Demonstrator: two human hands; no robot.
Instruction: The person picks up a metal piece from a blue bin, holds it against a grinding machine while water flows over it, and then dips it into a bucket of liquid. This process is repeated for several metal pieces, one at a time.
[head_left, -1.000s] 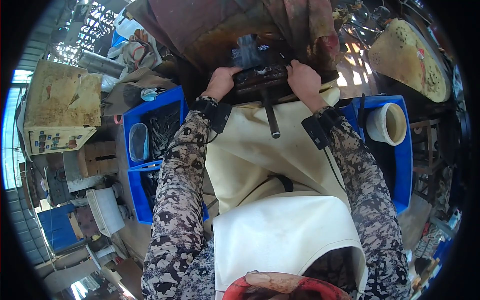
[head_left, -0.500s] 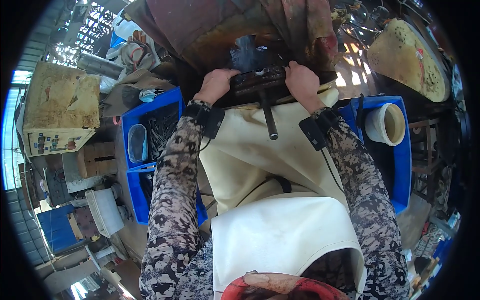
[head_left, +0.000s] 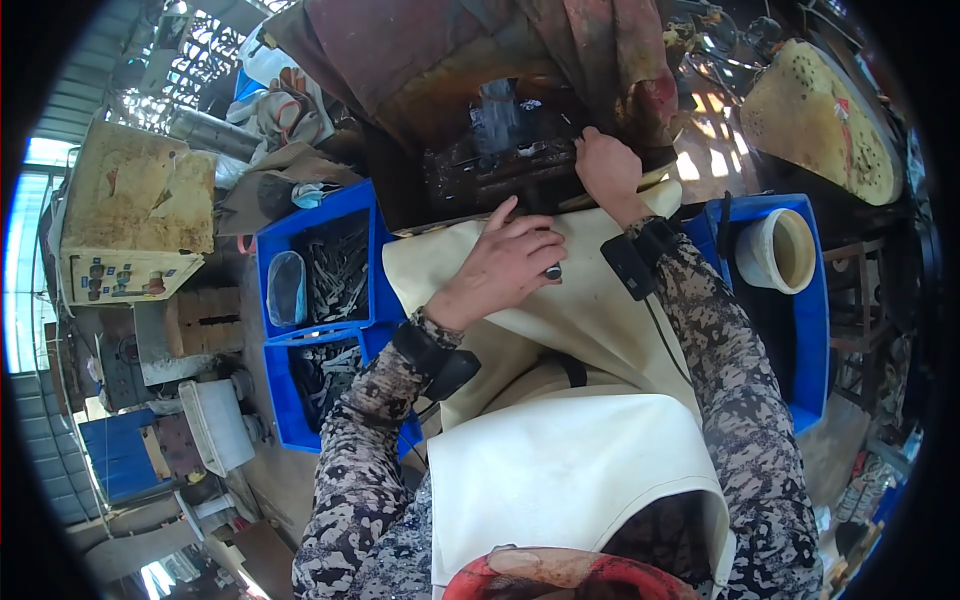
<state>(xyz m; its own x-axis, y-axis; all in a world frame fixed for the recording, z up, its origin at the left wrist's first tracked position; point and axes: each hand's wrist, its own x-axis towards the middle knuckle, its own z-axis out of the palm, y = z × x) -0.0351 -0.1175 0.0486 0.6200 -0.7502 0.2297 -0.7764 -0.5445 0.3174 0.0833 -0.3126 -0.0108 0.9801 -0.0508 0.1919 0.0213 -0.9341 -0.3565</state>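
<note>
My left hand [head_left: 505, 262] lies over the dark round metal bar, its fingers stretched across it and its thumb apart. Below the fingers shows only the bar's round end [head_left: 553, 271]. To the right, my right hand [head_left: 608, 172] is closed at the edge of a dark, wet-looking metal fixture [head_left: 510, 178]. A thin light tip is near its fingertips; what they hold is too small to name. Behind the fixture, a whitish spray or smoke [head_left: 497, 115] shows beneath a stained reddish-brown cloth cover [head_left: 430, 60].
Blue bins [head_left: 375, 255] holding dark metal pieces stand at my left. Another blue bin [head_left: 815, 330] at my right has a whitish bucket [head_left: 775, 250] on it. A cream apron [head_left: 560, 450] covers my lap. A stained control box [head_left: 135, 200] stands far left.
My left hand has moved from the fixture's left edge back toward me and right, onto the bar. My right hand has stayed in nearly the same place.
</note>
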